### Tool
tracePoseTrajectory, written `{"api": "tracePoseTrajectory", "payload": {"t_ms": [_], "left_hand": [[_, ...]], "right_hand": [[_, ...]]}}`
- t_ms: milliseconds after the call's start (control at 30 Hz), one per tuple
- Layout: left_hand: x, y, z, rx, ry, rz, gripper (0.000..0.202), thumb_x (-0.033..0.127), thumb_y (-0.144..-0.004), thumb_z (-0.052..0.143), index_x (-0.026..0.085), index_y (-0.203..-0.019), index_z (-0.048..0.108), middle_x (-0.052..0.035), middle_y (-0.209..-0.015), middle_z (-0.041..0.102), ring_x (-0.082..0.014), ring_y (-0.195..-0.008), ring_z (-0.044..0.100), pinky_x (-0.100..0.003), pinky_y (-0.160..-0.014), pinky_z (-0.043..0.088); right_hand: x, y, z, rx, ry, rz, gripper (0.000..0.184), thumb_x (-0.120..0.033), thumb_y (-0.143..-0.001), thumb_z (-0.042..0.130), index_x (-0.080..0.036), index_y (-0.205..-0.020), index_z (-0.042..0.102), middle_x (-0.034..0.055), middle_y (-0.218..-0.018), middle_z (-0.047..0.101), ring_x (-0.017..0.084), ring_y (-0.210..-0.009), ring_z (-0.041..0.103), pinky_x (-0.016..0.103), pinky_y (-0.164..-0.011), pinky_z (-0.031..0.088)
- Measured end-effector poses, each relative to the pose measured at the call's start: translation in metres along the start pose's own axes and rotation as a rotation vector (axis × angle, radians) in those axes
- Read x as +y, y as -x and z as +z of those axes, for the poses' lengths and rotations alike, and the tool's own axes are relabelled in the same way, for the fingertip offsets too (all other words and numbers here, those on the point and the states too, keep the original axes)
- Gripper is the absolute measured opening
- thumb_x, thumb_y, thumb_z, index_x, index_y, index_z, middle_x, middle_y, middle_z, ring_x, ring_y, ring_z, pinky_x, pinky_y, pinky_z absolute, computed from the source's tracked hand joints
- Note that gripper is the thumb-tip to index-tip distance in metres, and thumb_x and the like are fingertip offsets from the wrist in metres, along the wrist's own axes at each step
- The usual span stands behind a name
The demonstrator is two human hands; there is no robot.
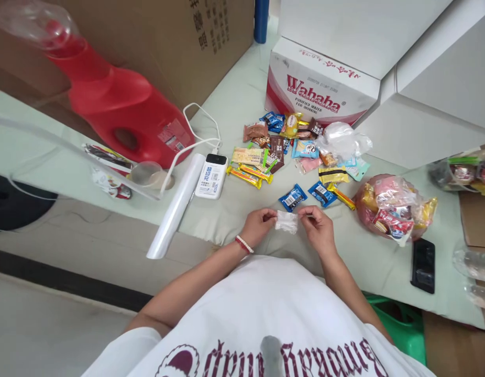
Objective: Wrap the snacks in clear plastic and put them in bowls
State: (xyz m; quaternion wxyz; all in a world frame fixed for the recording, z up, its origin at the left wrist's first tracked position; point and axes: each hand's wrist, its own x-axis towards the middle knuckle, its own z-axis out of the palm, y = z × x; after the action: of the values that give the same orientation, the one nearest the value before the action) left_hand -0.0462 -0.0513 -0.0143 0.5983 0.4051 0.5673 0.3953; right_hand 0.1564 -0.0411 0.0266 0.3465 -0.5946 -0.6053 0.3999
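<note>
Between my two hands, near the table's front edge, is a small whitish, clear-looking wrapped packet (286, 222). My left hand (258, 226) pinches its left end; a beaded bracelet (244, 244) circles that wrist. The packet's right end is in the fingertips of my right hand (316, 228). Just beyond them lie two blue snack packets (293, 198) and a yellow stick-shaped snack (342, 196). Farther back is a loose spread of wrapped snacks, among them a brown packet (277, 152), a light-blue packet (305, 148) and a yellow packet (333, 174).
A bowl of snacks (362, 209) stands at the right, with a black phone (423, 266) beside it. Leftward are a cabled power bank (211, 177), a white roll (177, 206) and a big red jug (128, 112). A Wahaha carton (317, 86) stands behind.
</note>
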Motion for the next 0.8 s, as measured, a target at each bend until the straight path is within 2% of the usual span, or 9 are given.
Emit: {"api": "tracePoseTrajectory", "payload": {"t_ms": [133,267,433,500,567,633,667,733,800], "left_hand": [[-0.007,0.0,-0.004,0.057,-0.014,0.018,0.014,0.028,-0.073,0.069,0.017,-0.081,0.071,0.0008,-0.071,0.069,-0.0131,-0.065,0.06,-0.025,-0.064,0.047],[-0.008,0.001,-0.003,0.058,-0.016,0.036,0.017,0.032,-0.074,0.068,0.017,-0.082,0.07,0.0019,-0.067,0.066,-0.012,-0.061,0.057,-0.025,-0.061,0.047],[-0.009,0.011,-0.003,0.058,-0.038,0.059,0.022,0.035,-0.077,0.069,0.017,-0.087,0.07,-0.0007,-0.075,0.067,-0.0129,-0.065,0.057,-0.026,-0.062,0.048],[-0.007,0.021,-0.003,0.16,-0.126,0.168,0.029,0.036,-0.078,0.072,0.017,-0.1,0.069,-0.0044,-0.09,0.069,-0.0151,-0.074,0.059,-0.028,-0.067,0.051],[-0.005,0.032,-0.001,0.218,-0.297,0.389,0.041,0.041,-0.077,0.078,0.019,-0.11,0.067,-0.0079,-0.103,0.069,-0.0192,-0.086,0.061,-0.034,-0.077,0.053],[-0.004,0.04,0.003,0.167,-0.48,0.6,0.045,0.047,-0.078,0.081,0.019,-0.111,0.067,-0.0104,-0.107,0.069,-0.0246,-0.097,0.061,-0.041,-0.089,0.053],[-0.004,0.043,0.005,0.118,-0.531,0.646,0.039,0.046,-0.082,0.078,0.02,-0.109,0.068,-0.0106,-0.106,0.069,-0.026,-0.101,0.062,-0.043,-0.093,0.052],[-0.005,0.043,0.006,0.056,-0.545,0.63,0.021,0.04,-0.093,0.068,0.022,-0.101,0.071,-0.009,-0.099,0.071,-0.0252,-0.098,0.064,-0.042,-0.092,0.052],[-0.009,0.04,0.001,0.046,-0.474,0.553,0.018,0.033,-0.098,0.06,0.022,-0.094,0.073,-0.0062,-0.088,0.071,-0.0213,-0.088,0.065,-0.036,-0.084,0.052]], "right_hand": [[0.016,0.009,-0.011,0.071,0.08,0.112,0.024,-0.046,-0.092,0.059,-0.023,-0.095,0.068,0.0048,-0.089,0.071,0.02,-0.077,0.063,0.031,-0.069,0.051],[0.026,0.021,-0.007,-0.121,-0.046,0.342,0.044,-0.066,-0.088,0.062,-0.022,-0.087,0.067,0.0038,-0.077,0.068,0.017,-0.062,0.058,0.028,-0.053,0.044],[0.017,0.021,0.006,-0.112,-0.314,0.425,0.045,-0.064,-0.072,0.076,-0.021,-0.083,0.068,-0.0028,-0.059,0.055,0.011,-0.049,0.037,0.024,-0.045,0.027],[0.011,0.02,0.009,-0.103,-0.375,0.439,0.045,-0.062,-0.068,0.079,-0.02,-0.077,0.067,-0.0033,-0.057,0.053,0.009,-0.048,0.033,0.024,-0.044,0.023],[0.004,0.022,0.012,-0.063,-0.389,0.426,0.044,-0.061,-0.066,0.08,-0.02,-0.078,0.068,-0.0023,-0.061,0.057,0.009,-0.049,0.034,0.024,-0.045,0.023],[-0.002,0.025,0.018,-0.061,-0.391,0.398,0.044,-0.06,-0.068,0.08,-0.02,-0.082,0.07,-0.0017,-0.064,0.059,0.01,-0.05,0.036,0.024,-0.047,0.026],[-0.005,0.027,0.02,-0.08,-0.389,0.382,0.043,-0.06,-0.069,0.079,-0.02,-0.084,0.07,-0.0014,-0.066,0.06,0.01,-0.051,0.036,0.025,-0.047,0.026],[-0.007,0.031,0.023,-0.117,-0.355,0.346,0.042,-0.061,-0.073,0.076,-0.021,-0.084,0.07,-0.0011,-0.067,0.06,0.01,-0.051,0.036,0.025,-0.048,0.027],[-0.005,0.033,0.022,-0.12,-0.273,0.296,0.04,-0.061,-0.077,0.073,-0.022,-0.084,0.07,-0.0005,-0.068,0.061,0.012,-0.053,0.039,0.025,-0.049,0.029]]}}
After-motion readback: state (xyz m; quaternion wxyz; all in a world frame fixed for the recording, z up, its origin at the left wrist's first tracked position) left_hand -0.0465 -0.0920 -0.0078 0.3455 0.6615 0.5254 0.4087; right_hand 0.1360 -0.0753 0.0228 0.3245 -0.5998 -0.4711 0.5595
